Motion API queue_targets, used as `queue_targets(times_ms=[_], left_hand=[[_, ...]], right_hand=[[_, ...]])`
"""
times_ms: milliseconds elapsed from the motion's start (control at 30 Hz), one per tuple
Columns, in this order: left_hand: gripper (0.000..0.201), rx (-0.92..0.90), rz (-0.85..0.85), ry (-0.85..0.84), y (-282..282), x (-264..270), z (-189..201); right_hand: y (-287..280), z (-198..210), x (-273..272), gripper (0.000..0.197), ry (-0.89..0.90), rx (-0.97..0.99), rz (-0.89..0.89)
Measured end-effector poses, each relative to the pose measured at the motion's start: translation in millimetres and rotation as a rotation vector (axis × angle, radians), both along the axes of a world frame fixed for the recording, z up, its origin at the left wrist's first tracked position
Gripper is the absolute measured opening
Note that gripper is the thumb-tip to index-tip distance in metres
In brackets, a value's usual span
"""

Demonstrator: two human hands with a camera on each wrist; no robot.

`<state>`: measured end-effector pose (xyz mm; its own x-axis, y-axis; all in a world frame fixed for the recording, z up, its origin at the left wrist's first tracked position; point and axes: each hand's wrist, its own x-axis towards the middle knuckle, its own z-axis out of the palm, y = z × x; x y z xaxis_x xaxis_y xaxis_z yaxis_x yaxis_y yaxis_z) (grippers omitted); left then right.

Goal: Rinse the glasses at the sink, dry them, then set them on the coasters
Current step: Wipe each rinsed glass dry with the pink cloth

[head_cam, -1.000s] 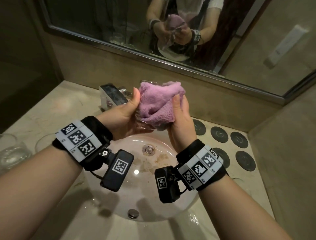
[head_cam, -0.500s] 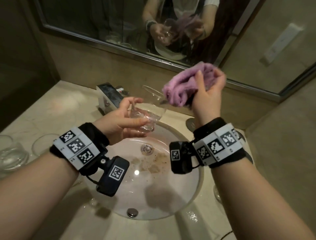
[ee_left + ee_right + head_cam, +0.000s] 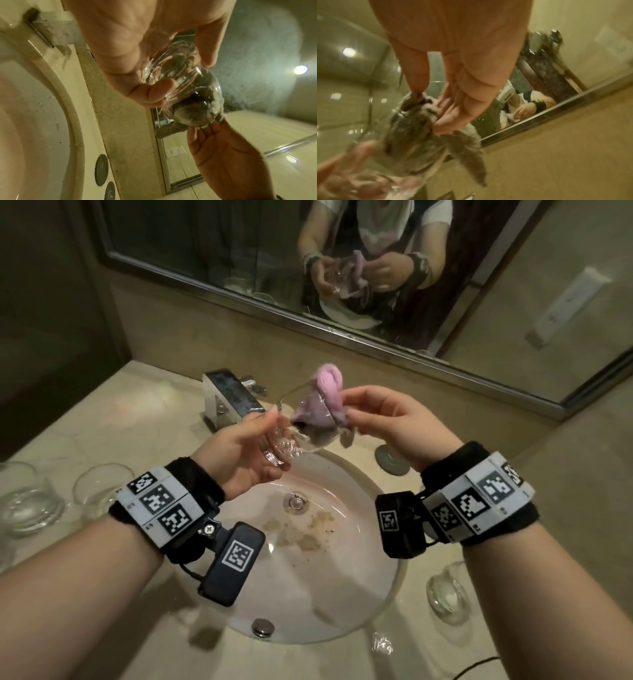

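A clear tumbler [image 3: 291, 445] is tilted above the sink, its mouth toward the right. My left hand [image 3: 265, 440] grips its thick base [image 3: 171, 70] between thumb and fingers. A pink cloth [image 3: 322, 409] is stuffed into the glass, with a fold sticking out at the rim. My right hand [image 3: 349, 410] pinches that cloth at the mouth of the glass [image 3: 412, 135]. One dark round coaster [image 3: 390, 458] shows behind my right wrist, and two coasters [image 3: 101, 169] lie along the back wall.
Two more glasses [image 3: 30, 501] stand on the counter at the left, and another glass [image 3: 448, 590] at the right near the front. The faucet [image 3: 233, 398] stands behind the stained white basin [image 3: 308, 604]. A mirror [image 3: 376, 268] covers the wall.
My right hand lifted the cloth off the outside of the glass, swung up to the right, then came back and pushed the cloth into the glass. The left hand kept hold of the glass.
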<state>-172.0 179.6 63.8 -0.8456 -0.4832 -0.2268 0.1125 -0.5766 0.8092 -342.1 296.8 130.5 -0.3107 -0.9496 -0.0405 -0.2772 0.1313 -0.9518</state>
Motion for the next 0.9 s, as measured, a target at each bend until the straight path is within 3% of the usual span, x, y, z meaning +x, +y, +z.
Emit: queue_targets(times_ms=[167,233,333,367,467,567,700,767,900], left_hand=[[0.030,-0.056,-0.015,-0.010,4.2,-6.8,8.4],[0.035,-0.068,-0.022,-0.012,3.5,-8.7,11.3],[0.039,-0.071,-0.037,-0.029,3.2,-8.9,13.5],[0.040,-0.069,-0.043,-0.033,4.0,-8.7,13.7],[0.043,-0.055,-0.036,-0.032,5.3,-10.0,14.6],[0.052,-0.063,-0.013,-0.052,4.6,-11.9,16.2],[0.069,-0.061,-0.022,-0.063,1.2,-11.7,15.1],[0.065,-0.054,-0.048,-0.057,1.0,-10.3,15.6],[0.047,-0.106,-0.105,-0.035,4.9,-8.7,18.9]], right_hand=[[0.4,5.0,3.8,0.046,0.230,0.157,0.223],[0.1,9.1,1.8,0.043,0.206,0.073,0.125],[2.1,8.0,-7.4,0.020,0.174,-0.160,-0.098],[3.0,5.0,-11.6,0.022,0.209,-0.141,-0.119],[4.7,-9.2,-14.6,0.035,0.229,0.067,-0.045],[6.5,-12.0,-4.3,0.022,0.205,-0.102,-0.109],[7.8,-16.1,-1.9,0.039,0.202,-0.171,0.000],[7.2,-18.2,-1.6,0.041,0.136,-0.132,0.054],[4.8,-9.8,-3.9,0.043,0.202,0.012,0.193]])
